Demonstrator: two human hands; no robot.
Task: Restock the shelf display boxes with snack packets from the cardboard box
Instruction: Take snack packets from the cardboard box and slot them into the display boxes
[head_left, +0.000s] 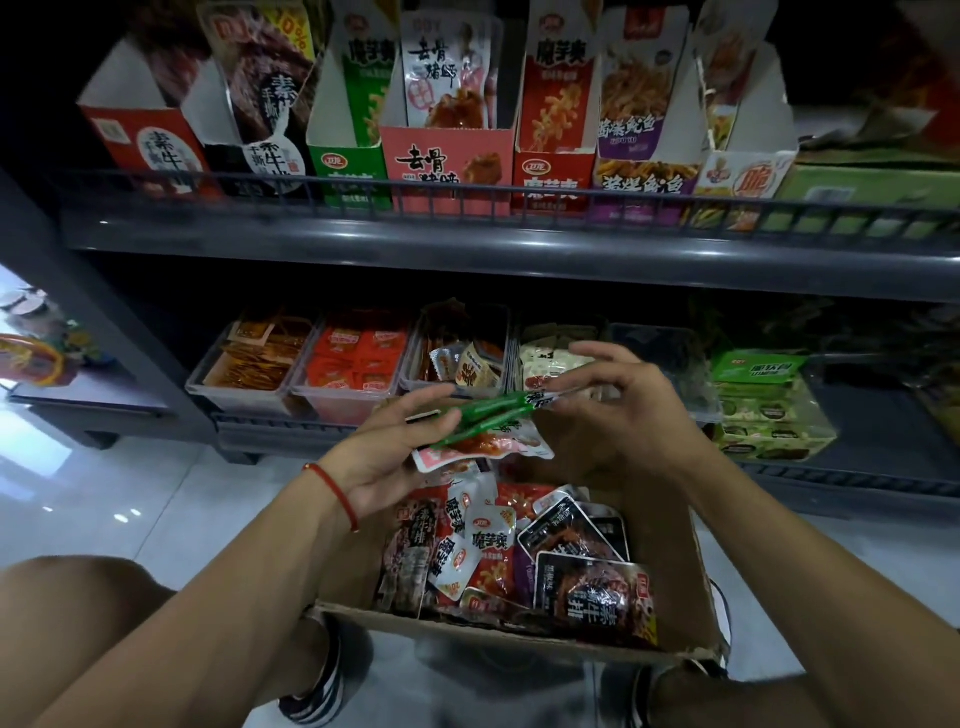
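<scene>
Head view looks down over both forearms at a cardboard box (670, 561) on the floor at 6 o'clock, with store shelving across the top half. Between the two hands sit green snack packets (483, 415), thin, glossy and seen edge-on, with a white end bearing dark print toward 3 o'clock. Under them lies a pink-and-white packet (488, 448) showing reddish-brown food. The left hand (387, 452), a red string bracelet (335, 491) on its wrist, lies palm-up with fingers curled under the stack and holds its 9 o'clock end. The right hand (618, 410) pinches the white end with thumb and forefinger, its other fingers spread loosely above. The stack hangs above the far end of the cardboard box, just in front of the lower shelf.

The cardboard box is full of mixed packets: white-and-red konjac packets (485, 545) at centre, black beef-style packets (592, 587) toward 4 o'clock, and a dark red one at 8 o'clock.

On the upper shelf (467, 244) at 12 o'clock stands a row of upright display boxes: a red one, a black one, a green display box (353, 171), a pink display box (441, 171) holding matching pink-and-white packets, another red, a purple and a pale one. On the lower shelf clear plastic bins (260, 384) hold orange strips, red sachets, mixed packets and cream ones; green packs (758, 405) sit at 3 o'clock.
</scene>
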